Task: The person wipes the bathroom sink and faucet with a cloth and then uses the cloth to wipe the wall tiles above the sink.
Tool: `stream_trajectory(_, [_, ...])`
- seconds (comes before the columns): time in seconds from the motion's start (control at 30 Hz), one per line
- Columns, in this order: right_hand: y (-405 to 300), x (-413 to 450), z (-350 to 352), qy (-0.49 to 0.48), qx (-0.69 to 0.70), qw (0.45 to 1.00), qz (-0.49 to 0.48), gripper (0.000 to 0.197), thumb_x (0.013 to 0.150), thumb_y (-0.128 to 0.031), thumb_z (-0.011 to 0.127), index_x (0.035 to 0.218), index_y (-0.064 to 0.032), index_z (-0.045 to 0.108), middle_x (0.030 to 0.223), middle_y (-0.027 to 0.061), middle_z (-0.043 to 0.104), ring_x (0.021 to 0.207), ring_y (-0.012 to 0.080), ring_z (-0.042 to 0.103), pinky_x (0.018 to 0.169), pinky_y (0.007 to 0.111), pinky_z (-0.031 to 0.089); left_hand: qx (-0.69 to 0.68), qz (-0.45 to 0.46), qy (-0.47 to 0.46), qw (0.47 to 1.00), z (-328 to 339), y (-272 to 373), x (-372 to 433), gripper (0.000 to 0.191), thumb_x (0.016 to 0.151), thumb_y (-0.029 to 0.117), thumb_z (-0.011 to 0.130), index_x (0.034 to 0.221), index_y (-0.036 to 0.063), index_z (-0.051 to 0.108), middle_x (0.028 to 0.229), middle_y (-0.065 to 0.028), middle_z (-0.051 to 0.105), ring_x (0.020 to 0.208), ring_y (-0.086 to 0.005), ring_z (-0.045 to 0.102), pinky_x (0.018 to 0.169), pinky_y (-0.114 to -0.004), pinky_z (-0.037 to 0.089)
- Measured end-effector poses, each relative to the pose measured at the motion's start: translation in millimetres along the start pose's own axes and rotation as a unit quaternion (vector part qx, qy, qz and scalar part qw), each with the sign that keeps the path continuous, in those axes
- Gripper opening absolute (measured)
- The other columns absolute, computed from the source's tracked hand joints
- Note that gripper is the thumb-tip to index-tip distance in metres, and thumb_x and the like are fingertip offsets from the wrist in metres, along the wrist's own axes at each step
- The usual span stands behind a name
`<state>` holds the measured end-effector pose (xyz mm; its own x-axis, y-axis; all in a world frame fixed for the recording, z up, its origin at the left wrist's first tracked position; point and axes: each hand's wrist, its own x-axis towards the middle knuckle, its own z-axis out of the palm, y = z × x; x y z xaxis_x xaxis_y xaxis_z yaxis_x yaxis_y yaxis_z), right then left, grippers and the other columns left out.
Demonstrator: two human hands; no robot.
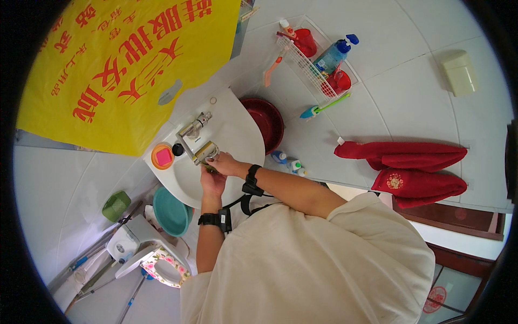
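My right hand [226, 164] and my left hand [213, 183] are close together over the white washbasin [243, 125]. A small dark greenish item [211, 168] shows between them, gripped by my left fingers; its kind is too small to tell. My right fingertips are at the edge of the shiny metal cylinder [205, 152] at the front of the chrome faucet [195, 126], and whether they press on it is unclear. On the basin's left corner sit an orange dish [171, 161] with a pink bar of soap [164, 156] and a black round cap [177, 149].
A wire wall basket [307, 65] holds red cups and a pump bottle [332, 54]. Red towels [421, 178] hang at right. A dark red basin [273, 121] and several bottles [295, 165] stand beside the washbasin. Left are a teal basin [172, 214] and a toilet [139, 239].
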<state>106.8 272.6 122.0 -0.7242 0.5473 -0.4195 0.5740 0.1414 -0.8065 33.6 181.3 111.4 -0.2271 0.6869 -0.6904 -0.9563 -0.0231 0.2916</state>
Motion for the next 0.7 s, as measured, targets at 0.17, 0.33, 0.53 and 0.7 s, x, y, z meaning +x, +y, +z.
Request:
stream_trajectory(0.17, [3,-7,-27,-0.147,-0.103,0.970,-0.167,0.041,0.090,-0.020,0.068,0.128,-0.0066,0.059,0.124,0.0164,0.061,0.116,0.0348,0.057,0.096,0.043,0.047,0.006,0.050,-0.072,0.996,-51,-5,35,0.026,0.103,0.031,0.047,0.113,0.0094,0.059,0.104,-0.0061,0.064,0.090,-0.0208,0.061,0.079,-0.032,0.054])
stream_trajectory(0.33, [34,-16,-48,-0.022,0.028,0.997,-0.062,0.040,0.092,-0.017,0.069,0.129,-0.0033,0.063,0.108,0.0147,0.071,0.094,0.0214,0.068,0.085,0.033,0.054,-0.027,-0.016,0.039,0.999,-39,8,41,0.017,0.100,0.025,0.051,0.093,0.0108,0.056,0.080,-0.0002,0.054,0.062,-0.0123,0.048,0.052,-0.023,0.040])
stream_trajectory(0.53, [79,-15,-69,-0.045,0.090,0.993,0.060,0.039,0.095,-0.020,0.065,0.127,0.0015,0.062,0.106,0.0142,0.070,0.093,0.0194,0.071,0.081,0.031,0.055,0.011,-0.084,0.054,0.995,17,16,15,0.022,0.097,0.024,0.048,0.076,0.0183,0.046,0.060,0.0039,0.036,0.047,-0.0086,0.029,0.039,-0.022,0.021])
stream_trajectory(0.7, [64,-20,-66,-0.063,0.120,0.986,0.100,0.042,0.095,-0.021,0.063,0.128,0.0036,0.060,0.109,0.0146,0.070,0.088,0.0204,0.071,0.076,0.032,0.055,-0.005,-0.093,0.131,0.987,39,9,7,0.015,0.093,0.016,0.047,0.078,0.0175,0.049,0.062,0.0016,0.041,0.050,-0.0099,0.036,0.043,-0.021,0.028])
